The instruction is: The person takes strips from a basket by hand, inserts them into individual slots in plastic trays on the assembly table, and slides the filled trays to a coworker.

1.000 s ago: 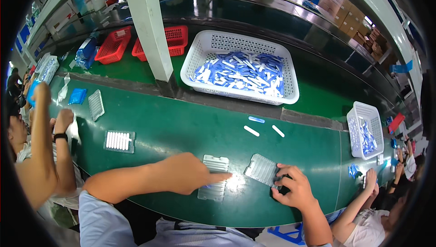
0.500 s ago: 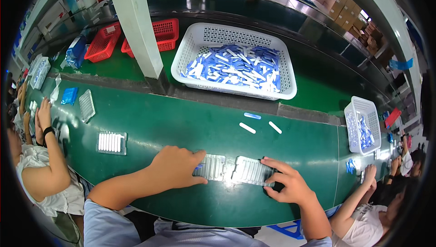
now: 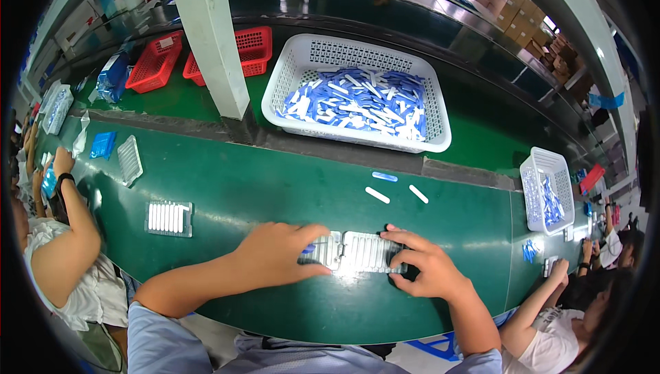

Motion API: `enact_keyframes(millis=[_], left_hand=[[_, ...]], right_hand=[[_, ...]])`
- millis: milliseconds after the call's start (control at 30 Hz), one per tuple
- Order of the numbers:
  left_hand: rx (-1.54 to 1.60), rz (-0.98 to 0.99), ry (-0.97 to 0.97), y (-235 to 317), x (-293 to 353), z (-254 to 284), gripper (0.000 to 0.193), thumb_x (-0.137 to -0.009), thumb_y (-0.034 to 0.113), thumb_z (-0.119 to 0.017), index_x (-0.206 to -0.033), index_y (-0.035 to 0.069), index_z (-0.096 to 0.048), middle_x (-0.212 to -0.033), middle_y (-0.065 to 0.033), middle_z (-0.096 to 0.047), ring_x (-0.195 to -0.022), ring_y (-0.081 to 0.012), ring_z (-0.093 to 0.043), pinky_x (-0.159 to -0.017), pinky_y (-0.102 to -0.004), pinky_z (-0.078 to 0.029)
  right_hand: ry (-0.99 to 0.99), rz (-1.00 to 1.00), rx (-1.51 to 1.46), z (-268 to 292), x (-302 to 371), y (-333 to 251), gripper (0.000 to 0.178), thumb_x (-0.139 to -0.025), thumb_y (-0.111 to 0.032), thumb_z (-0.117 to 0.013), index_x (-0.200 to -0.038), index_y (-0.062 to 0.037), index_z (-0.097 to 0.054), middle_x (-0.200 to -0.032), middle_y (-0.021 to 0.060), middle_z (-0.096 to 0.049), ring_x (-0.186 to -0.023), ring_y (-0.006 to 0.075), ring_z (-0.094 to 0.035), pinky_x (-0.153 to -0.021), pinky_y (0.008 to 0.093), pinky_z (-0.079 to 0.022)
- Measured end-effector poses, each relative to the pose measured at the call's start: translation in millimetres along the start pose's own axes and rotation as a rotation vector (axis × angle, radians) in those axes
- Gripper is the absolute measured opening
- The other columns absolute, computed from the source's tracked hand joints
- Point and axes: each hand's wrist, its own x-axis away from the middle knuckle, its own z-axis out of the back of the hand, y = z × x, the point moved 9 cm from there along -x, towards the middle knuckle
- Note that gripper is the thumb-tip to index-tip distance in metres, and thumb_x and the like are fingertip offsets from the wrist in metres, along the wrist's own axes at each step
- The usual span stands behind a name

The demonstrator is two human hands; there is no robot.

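Two ribbed clear plastic trays lie side by side in front of me, their inner edges nearly touching. My left hand (image 3: 278, 256) grips the left tray (image 3: 328, 250), fingers at its far side and thumb at its near side. Under those fingers a bit of blue shows; most of it is hidden. The right tray (image 3: 366, 253) is held at its outer end by my right hand (image 3: 432, 264), with fingers and thumb curved round far and near edges. Beyond the trays lie a blue stick (image 3: 384, 177) and two white sticks, one left (image 3: 377, 195) and one right (image 3: 419, 194).
A white basket (image 3: 275, 109) heaped with blue and white sticks stands behind, right of a pale post (image 3: 210, 37). At left is a clear tray filled with white sticks (image 3: 169, 218). A smaller white basket (image 3: 538, 199) stands at right. Co-workers sit on both sides.
The right tray has moved left in my right hand, closing the gap to the left tray. My left hand has shifted slightly right. The left co-worker's hand has moved.
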Motion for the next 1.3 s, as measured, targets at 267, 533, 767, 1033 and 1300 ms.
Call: enact_keyframes(millis=[267,533,767,1033,1300], left_hand=[[1.937,0.484,-0.446,18,32,-80,0.047,-0.106,0.012,-0.053,-0.151,0.001,-0.042,-0.091,0.0012,-0.05,-0.075,-0.01,-0.046,-0.059,-0.0248,-0.033],[1.46,0.3,-0.382,12,28,-71,0.046,-0.107,0.012,-0.052,-0.15,0.0,-0.043,-0.117,-0.0092,-0.067,-0.083,-0.0108,-0.061,-0.063,-0.024,-0.041],[1.276,0.139,-0.204,6,28,-62,0.043,-0.105,0.012,-0.053,-0.144,-0.001,-0.037,-0.11,-0.0116,-0.07,-0.081,-0.01,-0.062,-0.068,-0.0277,-0.047],[1.245,0.102,-0.346,12,34,-57,0.056,-0.103,0.011,-0.053,-0.148,-0.002,-0.022,-0.096,-0.0086,-0.063,-0.076,-0.0121,-0.057,-0.073,-0.0292,-0.049],[1.176,0.096,-0.296,14,35,-49,0.074,-0.101,0.013,-0.055,-0.155,-0.002,-0.007,-0.098,-0.0093,-0.062,-0.078,-0.0123,-0.057,-0.069,-0.0294,-0.049]], right_hand=[[0.221,0.097,0.041,11,-15,-49,0.032,-0.075,-0.012,-0.081,-0.106,-0.0094,-0.072,-0.132,0.0135,-0.063,-0.132,0.0363,-0.058,-0.114,0.0549,-0.04],[0.152,-0.104,-0.358,-15,-44,-44,0.029,-0.085,-0.009,-0.077,-0.113,-0.0056,-0.071,-0.106,0.0097,-0.066,-0.091,0.0263,-0.065,-0.079,0.0348,-0.053],[0.087,0.011,-0.289,-28,-60,-59,0.023,-0.085,-0.012,-0.079,-0.107,-0.0076,-0.074,-0.087,0.0063,-0.063,-0.078,0.0209,-0.063,-0.067,0.0329,-0.052],[-0.057,-0.1,-0.425,-43,-69,-70,0.018,-0.087,-0.01,-0.078,-0.103,-0.0053,-0.075,-0.079,0.0058,-0.068,-0.065,0.0166,-0.062,-0.057,0.0314,-0.05],[-0.181,-0.111,-0.488,-55,-82,-68,0.013,-0.087,-0.01,-0.078,-0.099,-0.0047,-0.076,-0.071,0.0034,-0.067,-0.061,0.0143,-0.059,-0.055,0.0296,-0.047]])
